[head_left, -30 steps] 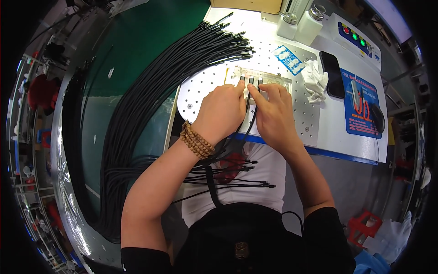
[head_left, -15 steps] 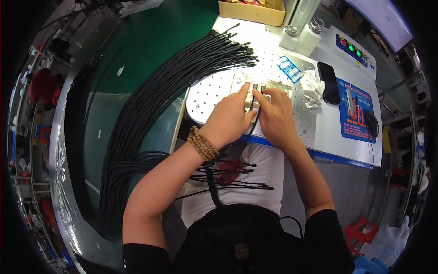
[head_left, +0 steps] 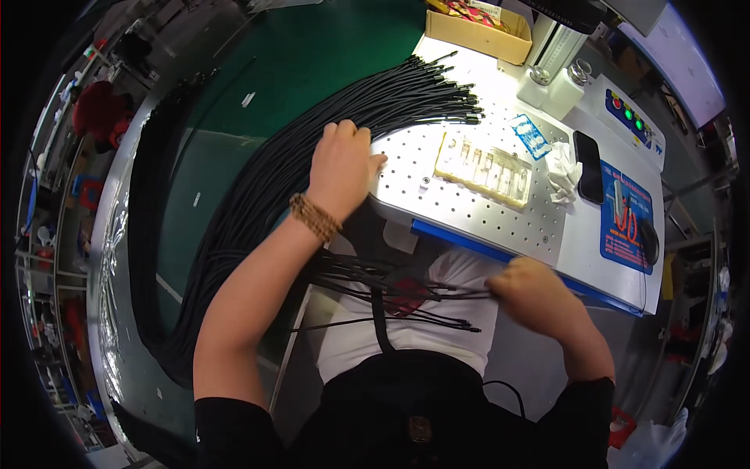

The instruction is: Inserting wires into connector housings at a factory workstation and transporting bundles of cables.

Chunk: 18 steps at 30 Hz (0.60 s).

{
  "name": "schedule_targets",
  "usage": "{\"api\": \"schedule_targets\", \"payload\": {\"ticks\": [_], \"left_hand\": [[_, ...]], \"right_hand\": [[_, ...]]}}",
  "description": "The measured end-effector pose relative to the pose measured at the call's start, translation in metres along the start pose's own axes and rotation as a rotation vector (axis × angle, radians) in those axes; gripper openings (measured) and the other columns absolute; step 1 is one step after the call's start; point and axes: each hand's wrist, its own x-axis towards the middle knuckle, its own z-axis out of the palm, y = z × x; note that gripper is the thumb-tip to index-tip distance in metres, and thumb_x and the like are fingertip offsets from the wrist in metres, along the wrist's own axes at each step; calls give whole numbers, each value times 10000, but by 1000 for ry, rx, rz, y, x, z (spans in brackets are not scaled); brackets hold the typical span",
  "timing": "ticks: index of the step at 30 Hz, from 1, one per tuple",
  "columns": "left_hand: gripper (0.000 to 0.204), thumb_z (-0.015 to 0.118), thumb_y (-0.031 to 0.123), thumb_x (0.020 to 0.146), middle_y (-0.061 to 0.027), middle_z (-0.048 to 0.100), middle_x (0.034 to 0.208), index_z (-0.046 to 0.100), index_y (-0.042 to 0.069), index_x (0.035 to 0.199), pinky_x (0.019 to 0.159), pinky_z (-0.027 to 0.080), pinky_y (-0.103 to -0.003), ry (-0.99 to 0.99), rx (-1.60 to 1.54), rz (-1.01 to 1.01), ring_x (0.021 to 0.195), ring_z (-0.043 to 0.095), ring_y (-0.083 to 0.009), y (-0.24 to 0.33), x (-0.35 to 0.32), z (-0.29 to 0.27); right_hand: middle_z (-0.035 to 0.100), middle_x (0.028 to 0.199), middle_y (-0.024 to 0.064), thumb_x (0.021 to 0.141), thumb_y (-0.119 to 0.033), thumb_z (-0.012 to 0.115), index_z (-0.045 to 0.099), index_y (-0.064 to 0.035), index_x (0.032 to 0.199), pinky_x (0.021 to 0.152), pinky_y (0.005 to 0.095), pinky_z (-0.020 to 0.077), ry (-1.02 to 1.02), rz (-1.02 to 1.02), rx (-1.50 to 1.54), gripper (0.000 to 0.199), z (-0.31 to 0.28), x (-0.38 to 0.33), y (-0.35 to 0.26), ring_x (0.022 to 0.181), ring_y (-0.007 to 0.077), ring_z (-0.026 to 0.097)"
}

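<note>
My right hand point(head_left: 533, 291), slightly blurred, is closed on the ends of black cables point(head_left: 457, 295) that stretch across my lap. Its fingertips are partly hidden. Over the edge of the large black cable bundle point(head_left: 266, 168) is my left hand point(head_left: 341, 166), beside the perforated metal plate point(head_left: 402, 187). Its fingers curl down and the thumb points right; whatever they hold is hidden beneath. A pale, slotted fixture block point(head_left: 484, 170) lies brightly lit on the plate, with no hand on it.
Behind the plate stand a cardboard box point(head_left: 476, 33) and white bottles point(head_left: 558, 98). Along the right are crumpled tissue point(head_left: 562, 173), a phone point(head_left: 587, 166), red-handled cutters point(head_left: 631, 227), a mouse point(head_left: 650, 242) and a button box point(head_left: 625, 117). The bench's blue edge point(head_left: 461, 241) faces my lap.
Both hands have left the fixture: the left went left to the cable bundle, the right came down to the cable ends over my lap. The cable seen in the fixture is gone from it.
</note>
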Motion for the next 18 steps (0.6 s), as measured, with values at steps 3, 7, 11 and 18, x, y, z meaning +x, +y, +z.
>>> {"api": "schedule_targets", "payload": {"ticks": [3,7,11,18], "left_hand": [[229,734,206,778,-106,587,903,656,13,871,806,480,-378,73,25,54,920,538,-291,-17,7,25],[168,710,159,799,-114,582,912,638,15,846,800,474,-381,118,41,60,922,536,-285,-14,14,38],[105,649,103,843,-125,573,930,612,18,891,815,466,-389,56,159,15,928,527,-291,-14,20,41],[168,524,15,876,-174,624,865,549,1,1042,693,497,-423,-160,-250,-220,815,621,-337,39,8,-42]], "right_hand": [[626,802,101,782,-163,700,639,-46,988,816,407,473,67,-54,108,245,16,-1,-2,891,292,614],[649,895,121,794,-227,746,631,-48,1080,826,404,482,109,-76,180,356,13,11,-3,927,306,621],[666,999,125,832,-198,725,610,-46,1185,838,371,504,170,-176,442,401,13,40,5,939,274,642],[606,1227,200,951,-212,615,453,26,1339,940,386,515,512,-101,1708,483,-19,110,9,1117,278,618]]}}
